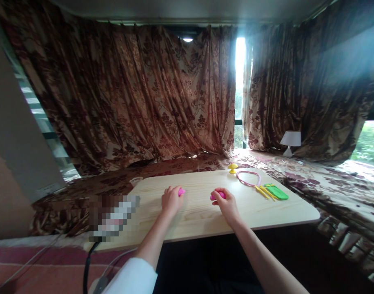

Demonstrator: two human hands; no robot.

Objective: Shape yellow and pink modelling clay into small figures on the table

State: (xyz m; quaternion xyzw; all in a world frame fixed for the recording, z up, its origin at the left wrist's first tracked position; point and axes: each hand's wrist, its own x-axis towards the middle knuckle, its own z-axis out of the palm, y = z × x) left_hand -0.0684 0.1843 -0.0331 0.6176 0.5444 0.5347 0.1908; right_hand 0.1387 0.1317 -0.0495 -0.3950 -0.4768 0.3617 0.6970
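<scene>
Over the middle of the pale wooden table, my left hand [172, 199] is closed around a bright pink lump [181, 191] that looks like modelling clay. Part of that lump sticks out past the fingertips. My right hand [226, 203], a short way to the right, curls its fingers round a second pink lump [219, 195] of the same look. The two pink pieces are apart from each other. Fingers cover much of both, so their full shapes are hidden.
On the table [196, 220] are a yellow mushroom-shaped piece [232, 168], a pink ring [248, 172], thin yellow strips [266, 192] and a flat green piece [278, 192]. A blurred-out object [115, 218] with a black cable lies at the left edge. A white lamp [291, 139] stands beyond, by the curtains.
</scene>
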